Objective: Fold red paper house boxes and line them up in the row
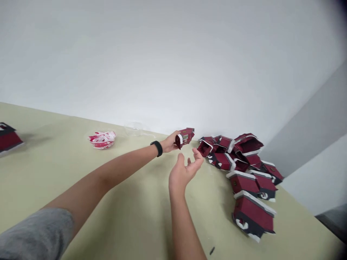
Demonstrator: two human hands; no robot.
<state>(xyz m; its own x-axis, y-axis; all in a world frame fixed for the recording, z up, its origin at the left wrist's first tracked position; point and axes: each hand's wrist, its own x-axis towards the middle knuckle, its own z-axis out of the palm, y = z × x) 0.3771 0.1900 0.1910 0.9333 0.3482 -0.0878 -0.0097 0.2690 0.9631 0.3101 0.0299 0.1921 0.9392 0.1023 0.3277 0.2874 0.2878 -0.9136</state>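
My left hand [170,142], with a black band on its wrist, is wrapped round a small dark red box [187,136] with a white rim and a patterned label. The box is held tilted above the table, near the wall. Lower and to the right, my right hand [184,171] is raised palm up with its fingers apart and holds nothing. Just beyond its fingertips lies a pile of similar red boxes [245,182] with white rims and dark patterned ends; several show their open, hollow ends.
A clear bowl of red and white strips [102,140] stands on the pale green table [130,216] at left. Beside it, by the wall, is a transparent lid-like piece [134,128]. Another red box [9,139] is at the far left. A small dark object [212,250] lies near the front.
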